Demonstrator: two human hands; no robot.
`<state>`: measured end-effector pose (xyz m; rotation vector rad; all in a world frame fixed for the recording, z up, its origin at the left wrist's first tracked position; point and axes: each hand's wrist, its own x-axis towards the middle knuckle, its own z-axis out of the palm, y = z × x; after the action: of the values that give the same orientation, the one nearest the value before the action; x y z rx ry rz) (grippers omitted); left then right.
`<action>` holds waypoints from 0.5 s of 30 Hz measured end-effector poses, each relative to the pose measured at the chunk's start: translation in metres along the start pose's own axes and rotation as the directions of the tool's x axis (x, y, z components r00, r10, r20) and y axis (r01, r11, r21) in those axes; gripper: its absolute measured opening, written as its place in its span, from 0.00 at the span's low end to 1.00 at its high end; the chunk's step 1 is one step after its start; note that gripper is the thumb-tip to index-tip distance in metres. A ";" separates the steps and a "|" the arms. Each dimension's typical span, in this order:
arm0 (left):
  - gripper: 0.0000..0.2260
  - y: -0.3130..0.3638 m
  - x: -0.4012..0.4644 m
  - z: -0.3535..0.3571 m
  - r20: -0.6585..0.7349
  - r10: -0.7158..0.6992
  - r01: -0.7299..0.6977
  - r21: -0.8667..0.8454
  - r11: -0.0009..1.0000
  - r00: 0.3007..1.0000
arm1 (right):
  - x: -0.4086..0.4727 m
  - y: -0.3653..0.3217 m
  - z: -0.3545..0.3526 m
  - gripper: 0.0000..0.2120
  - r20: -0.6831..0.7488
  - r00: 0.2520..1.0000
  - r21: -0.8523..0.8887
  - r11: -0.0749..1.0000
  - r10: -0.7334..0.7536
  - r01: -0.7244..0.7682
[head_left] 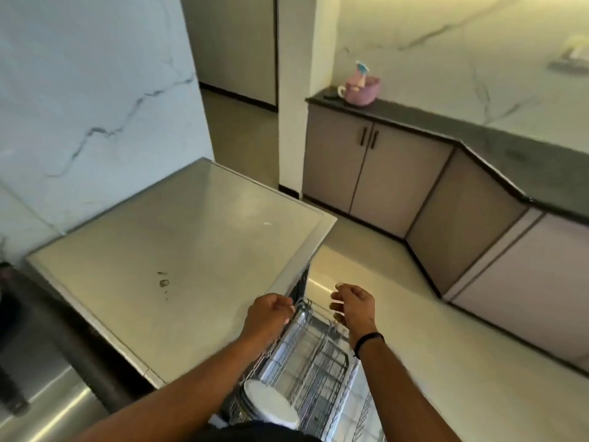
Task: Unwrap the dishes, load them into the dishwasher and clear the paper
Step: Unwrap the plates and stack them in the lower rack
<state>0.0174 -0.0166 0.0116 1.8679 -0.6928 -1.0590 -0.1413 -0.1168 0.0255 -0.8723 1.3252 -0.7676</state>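
left hand (269,314): fingers curled in loosely, holding nothing; it hangs over the far left corner of the rack, at the edge of the steel top
right hand (352,309): fingers bent a little and spread, holding nothing; it hangs over the far right side of the rack; a black band (369,341) sits on the wrist
rack (318,362): wire rack pulled out between the two arms; most of its slots show bare wire
plates (271,403): white plates stand on edge in the near left part of the rack, close under the left arm
steel top (178,250): flat grey top of the dishwasher, left of the rack; a few small dark marks sit near its front edge
room to move: open floor (414,314) lies to the right of the rack, up to the cupboards
bench (478,138): dark top running along the far wall over pale cupboards (376,173)
pink bowl (363,89): on the far end of the bench, with small things in it, too blurry to name
walls: white stone look with grey lines
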 end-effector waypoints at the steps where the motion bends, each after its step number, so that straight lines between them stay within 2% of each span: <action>1: 0.05 0.009 -0.001 -0.004 -0.037 0.011 -0.012 -0.033 0.999 0.999 | 0.000 -0.011 0.004 0.06 0.021 0.999 0.001 1.000 -0.026 0.026; 5: 0.06 0.032 -0.008 -0.025 -0.198 0.020 -0.050 -0.151 0.987 0.980 | -0.004 -0.047 0.034 0.05 0.161 0.983 -0.004 0.996 -0.092 0.094; 9: 0.06 0.036 -0.027 -0.058 -0.357 -0.010 -0.089 -0.259 0.962 0.934 | -0.017 -0.058 0.082 0.05 0.346 0.933 -0.063 0.989 -0.101 0.130; 15: 0.05 -0.003 -0.087 -0.122 -0.628 -0.113 -0.153 -0.354 0.923 0.770 | -0.067 -0.029 0.168 0.08 0.638 0.770 -0.180 0.968 -0.023 0.178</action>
<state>0.0819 0.1015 0.0769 1.6992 -0.0802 -0.4256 0.0195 -0.0562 0.0890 -1.2650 0.7644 -0.3369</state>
